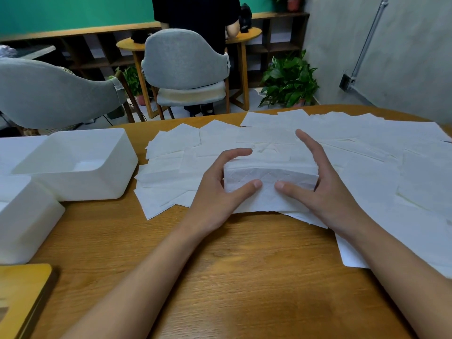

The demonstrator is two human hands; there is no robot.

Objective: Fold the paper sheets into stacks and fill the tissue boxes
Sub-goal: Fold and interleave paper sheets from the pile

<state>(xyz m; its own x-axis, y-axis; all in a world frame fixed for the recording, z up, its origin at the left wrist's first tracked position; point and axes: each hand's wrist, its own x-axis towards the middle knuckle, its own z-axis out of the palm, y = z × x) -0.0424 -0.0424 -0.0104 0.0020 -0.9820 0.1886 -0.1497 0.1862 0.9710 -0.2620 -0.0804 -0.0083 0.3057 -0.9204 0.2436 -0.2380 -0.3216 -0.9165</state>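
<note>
Right now both hands grasp the stack (269, 178) of folded sheets, which sits mid-table on the table (232, 270). The left hand (217, 192) curls round its left end and the right hand (325, 192) cups its right end, both thumbs pressed to the near face. Loose sheets (367, 143) lie spread beneath it, out to the far and right edges. Two open white boxes (97, 184) stand by the left edge, apart from the stack.
</note>
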